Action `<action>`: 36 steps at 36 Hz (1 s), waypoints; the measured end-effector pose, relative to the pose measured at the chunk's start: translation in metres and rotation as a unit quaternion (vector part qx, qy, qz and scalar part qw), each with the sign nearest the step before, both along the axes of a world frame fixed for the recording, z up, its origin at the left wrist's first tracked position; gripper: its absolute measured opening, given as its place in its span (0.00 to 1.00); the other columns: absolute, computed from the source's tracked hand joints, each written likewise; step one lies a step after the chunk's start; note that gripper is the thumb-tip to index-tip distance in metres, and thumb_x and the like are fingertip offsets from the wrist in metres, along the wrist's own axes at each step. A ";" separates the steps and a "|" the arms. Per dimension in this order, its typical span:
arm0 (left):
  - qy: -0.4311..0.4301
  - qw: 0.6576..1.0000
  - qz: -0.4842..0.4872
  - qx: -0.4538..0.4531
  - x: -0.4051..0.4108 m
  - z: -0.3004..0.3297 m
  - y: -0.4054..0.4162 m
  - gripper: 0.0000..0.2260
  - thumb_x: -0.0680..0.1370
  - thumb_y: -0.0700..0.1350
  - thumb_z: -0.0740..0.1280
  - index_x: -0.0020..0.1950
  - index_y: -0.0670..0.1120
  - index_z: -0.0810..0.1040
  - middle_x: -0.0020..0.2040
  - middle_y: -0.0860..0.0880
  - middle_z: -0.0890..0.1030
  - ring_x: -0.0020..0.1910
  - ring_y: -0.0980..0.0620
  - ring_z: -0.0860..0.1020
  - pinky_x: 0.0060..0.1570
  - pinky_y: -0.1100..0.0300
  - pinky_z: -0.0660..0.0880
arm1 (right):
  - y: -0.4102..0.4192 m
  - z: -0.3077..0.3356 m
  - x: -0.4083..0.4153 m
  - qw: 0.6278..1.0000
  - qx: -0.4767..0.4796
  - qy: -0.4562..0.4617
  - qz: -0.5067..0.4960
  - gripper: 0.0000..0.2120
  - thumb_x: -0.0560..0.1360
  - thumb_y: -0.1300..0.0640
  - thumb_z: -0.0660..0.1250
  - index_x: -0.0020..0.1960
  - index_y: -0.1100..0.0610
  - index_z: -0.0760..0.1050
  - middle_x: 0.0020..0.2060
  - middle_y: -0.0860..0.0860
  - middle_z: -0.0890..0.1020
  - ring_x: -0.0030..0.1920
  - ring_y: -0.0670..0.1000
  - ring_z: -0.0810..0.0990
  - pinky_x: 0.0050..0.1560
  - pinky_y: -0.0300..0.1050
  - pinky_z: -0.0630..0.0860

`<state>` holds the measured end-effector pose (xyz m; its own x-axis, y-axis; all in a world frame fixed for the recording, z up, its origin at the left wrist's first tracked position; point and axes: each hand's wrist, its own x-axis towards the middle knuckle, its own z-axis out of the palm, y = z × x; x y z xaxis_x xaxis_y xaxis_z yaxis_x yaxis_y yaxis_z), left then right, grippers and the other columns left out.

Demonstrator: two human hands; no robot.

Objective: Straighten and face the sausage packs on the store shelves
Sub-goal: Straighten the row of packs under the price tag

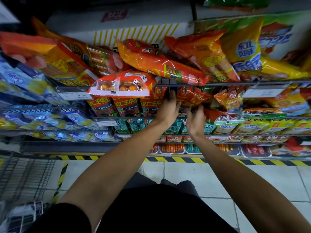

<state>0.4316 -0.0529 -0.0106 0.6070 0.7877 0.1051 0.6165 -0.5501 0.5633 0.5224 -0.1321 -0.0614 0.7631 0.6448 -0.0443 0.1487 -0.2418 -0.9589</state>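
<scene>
Bare forearms reach up at frame centre: both hands, left hand [169, 107] and right hand [196, 121], curl their fingers round a glossy, crinkled red sausage pack [191, 98] on the second wire shelf [235, 84], tilted beside upright red packs [126, 105].

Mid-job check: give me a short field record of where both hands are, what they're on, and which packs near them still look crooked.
left hand: reaching into second wire shelf, fingers beside the upright red packs
right hand: fingers curled at the lower edge of a tilted red pack
crooked above: orange-red sausage pack lying diagonally on the top shelf
overhanging: clear-window snack bag sticking out past the top shelf rail
price tag: on the rail, left
</scene>
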 end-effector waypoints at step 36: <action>-0.051 0.997 0.009 -0.050 -0.067 -0.036 -0.018 0.29 0.85 0.40 0.61 0.85 0.48 0.57 0.81 0.46 0.65 0.76 0.48 0.67 0.67 0.54 0.73 | 0.012 -0.003 0.002 0.988 -0.012 -0.118 0.102 0.22 0.86 0.52 0.59 0.78 0.57 0.64 0.71 0.58 0.72 0.70 0.58 0.71 0.62 0.36 0.63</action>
